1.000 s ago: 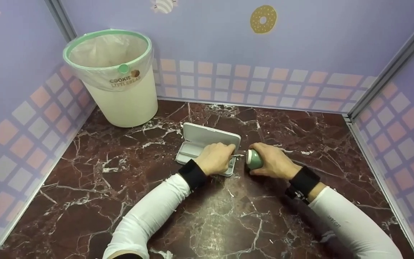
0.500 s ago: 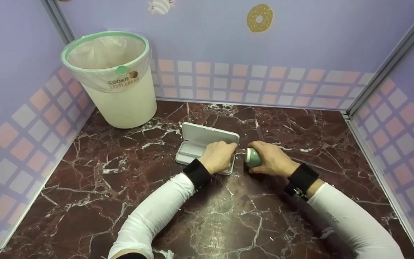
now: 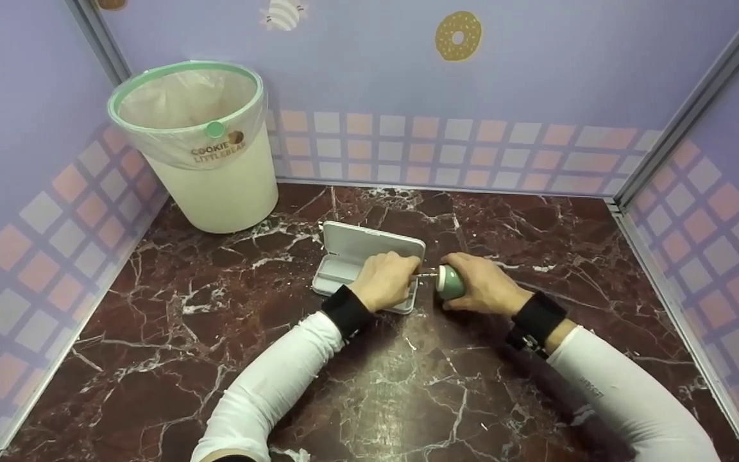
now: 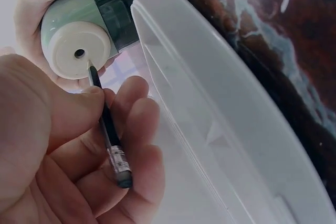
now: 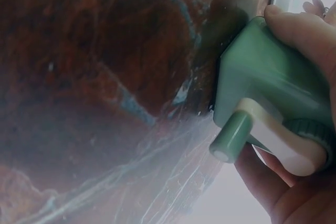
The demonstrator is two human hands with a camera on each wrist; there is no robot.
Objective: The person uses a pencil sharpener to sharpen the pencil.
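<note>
Between thumb and fingers my left hand [image 3: 385, 280] pinches a short black pencil [image 4: 108, 124] with an eraser end. Its sharpened tip is close to the hole in the cream front of a green pencil sharpener [image 4: 73, 22]; whether it touches the rim I cannot tell. My right hand [image 3: 486, 285] grips the sharpener's body from the right. The right wrist view shows the sharpener's crank handle [image 5: 231, 136] on its cream arm, with no finger on the knob. Under and behind my left hand lies an opened white pencil case [image 3: 373, 242], lid raised.
A cream bin [image 3: 228, 192] with a green rim and a plastic liner stands at the back left. The dark red marbled tabletop [image 3: 267, 359] is bounded by patterned panels [image 3: 369, 77] at the back and both sides. Small pale specks lie about the tabletop.
My left hand shifts slightly, first toward the sharpener and then a little back, with the pencil pinched. The right hand and the sharpener stay almost still. The head view tilts a little.
</note>
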